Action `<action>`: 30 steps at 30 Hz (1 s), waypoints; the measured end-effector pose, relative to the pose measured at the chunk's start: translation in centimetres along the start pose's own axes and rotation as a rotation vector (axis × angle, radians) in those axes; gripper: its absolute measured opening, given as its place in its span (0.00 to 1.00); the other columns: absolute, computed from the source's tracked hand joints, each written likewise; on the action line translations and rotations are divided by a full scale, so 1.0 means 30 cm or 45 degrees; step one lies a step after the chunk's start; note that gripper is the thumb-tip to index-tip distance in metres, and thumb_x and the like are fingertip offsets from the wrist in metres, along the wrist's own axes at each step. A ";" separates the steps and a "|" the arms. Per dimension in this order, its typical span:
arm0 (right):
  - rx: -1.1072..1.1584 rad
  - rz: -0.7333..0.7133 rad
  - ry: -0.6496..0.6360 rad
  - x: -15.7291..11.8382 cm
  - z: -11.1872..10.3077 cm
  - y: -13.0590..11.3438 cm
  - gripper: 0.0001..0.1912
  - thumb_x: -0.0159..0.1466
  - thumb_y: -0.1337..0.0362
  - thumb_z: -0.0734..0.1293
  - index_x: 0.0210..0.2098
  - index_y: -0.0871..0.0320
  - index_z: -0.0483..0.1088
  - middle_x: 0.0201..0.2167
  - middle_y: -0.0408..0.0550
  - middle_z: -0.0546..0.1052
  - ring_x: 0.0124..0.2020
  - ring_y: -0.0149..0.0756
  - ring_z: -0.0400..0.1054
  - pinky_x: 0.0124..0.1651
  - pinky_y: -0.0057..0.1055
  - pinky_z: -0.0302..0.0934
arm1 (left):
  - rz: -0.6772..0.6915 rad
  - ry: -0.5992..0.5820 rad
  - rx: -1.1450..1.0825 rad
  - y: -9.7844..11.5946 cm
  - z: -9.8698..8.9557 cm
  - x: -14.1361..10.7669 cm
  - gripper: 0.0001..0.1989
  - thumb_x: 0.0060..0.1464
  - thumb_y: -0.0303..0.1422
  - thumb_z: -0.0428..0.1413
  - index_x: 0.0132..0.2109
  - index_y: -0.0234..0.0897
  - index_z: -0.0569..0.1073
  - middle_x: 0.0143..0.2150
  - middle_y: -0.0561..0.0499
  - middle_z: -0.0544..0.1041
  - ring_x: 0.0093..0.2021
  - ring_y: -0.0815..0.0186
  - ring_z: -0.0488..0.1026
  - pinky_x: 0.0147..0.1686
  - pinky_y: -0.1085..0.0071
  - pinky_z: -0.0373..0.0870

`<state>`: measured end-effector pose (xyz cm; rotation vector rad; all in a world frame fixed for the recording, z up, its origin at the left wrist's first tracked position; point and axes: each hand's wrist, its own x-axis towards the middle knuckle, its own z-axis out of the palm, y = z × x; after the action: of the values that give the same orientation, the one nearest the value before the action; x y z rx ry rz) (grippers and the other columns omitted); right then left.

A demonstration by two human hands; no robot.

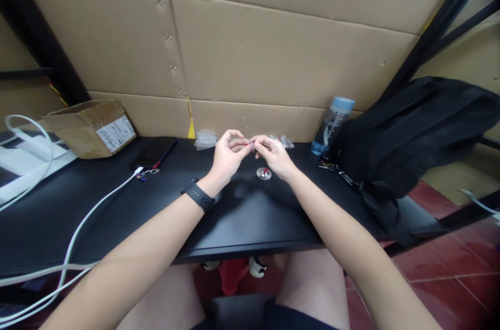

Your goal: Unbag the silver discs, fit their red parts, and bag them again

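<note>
My left hand (230, 155) and my right hand (273, 155) meet above the middle of the black table (250, 223). Between their fingertips they pinch a small, thin, shiny piece (252, 147), too small for me to tell its kind. My left thumb and fingers close on it from one side, my right ones from the other. Just below my right hand, a small round shiny dish (263, 174) lies on the table with something red at its upper edge. A black watch band circles my left wrist.
Small clear plastic bags (205, 139) lie at the back. To the left are a phone (153, 152), white cables (84, 220) and an open cardboard box (88, 129). A blue-lidded bottle (331, 124), keys and a black backpack (406, 132) stand right. Cardboard walls the back.
</note>
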<state>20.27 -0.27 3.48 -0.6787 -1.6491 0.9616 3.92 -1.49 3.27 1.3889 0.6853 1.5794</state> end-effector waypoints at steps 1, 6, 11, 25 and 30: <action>-0.015 -0.009 -0.019 0.001 -0.003 0.003 0.22 0.61 0.43 0.70 0.31 0.56 0.71 0.47 0.50 0.75 0.34 0.32 0.67 0.37 0.31 0.67 | 0.016 -0.009 0.022 -0.002 0.000 0.001 0.23 0.45 0.36 0.71 0.42 0.39 0.66 0.36 0.51 0.78 0.41 0.63 0.80 0.47 0.65 0.77; -0.138 -0.081 -0.082 0.004 -0.028 0.011 0.23 0.65 0.42 0.66 0.32 0.56 0.70 0.47 0.50 0.71 0.38 0.34 0.67 0.41 0.32 0.67 | 0.077 -0.054 0.087 -0.013 0.007 0.005 0.15 0.55 0.40 0.64 0.44 0.38 0.71 0.44 0.48 0.76 0.43 0.66 0.77 0.45 0.68 0.76; -0.313 -0.205 -0.065 0.005 -0.048 0.010 0.20 0.68 0.44 0.64 0.35 0.55 0.69 0.48 0.52 0.71 0.52 0.41 0.67 0.57 0.38 0.61 | 0.050 -0.210 0.087 -0.011 0.009 -0.001 0.22 0.48 0.36 0.69 0.48 0.37 0.72 0.49 0.46 0.76 0.45 0.65 0.77 0.49 0.68 0.75; -0.627 -0.316 -0.154 0.002 -0.102 -0.022 0.17 0.72 0.49 0.59 0.35 0.55 0.67 0.50 0.54 0.70 0.55 0.44 0.66 0.61 0.43 0.55 | 0.070 -0.219 0.536 -0.016 -0.038 0.017 0.17 0.42 0.29 0.66 0.42 0.38 0.74 0.39 0.51 0.79 0.32 0.66 0.77 0.36 0.72 0.74; -0.663 -0.315 -0.197 -0.001 -0.091 -0.004 0.14 0.73 0.53 0.60 0.38 0.56 0.68 0.50 0.54 0.71 0.55 0.42 0.66 0.62 0.43 0.55 | 0.167 -0.340 0.808 -0.009 -0.039 0.006 0.14 0.49 0.29 0.61 0.45 0.38 0.78 0.40 0.52 0.81 0.35 0.65 0.77 0.39 0.70 0.73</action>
<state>22.89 0.34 3.90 -0.7298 -2.0922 0.4118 2.87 -1.05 2.87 2.0997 0.9947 1.2820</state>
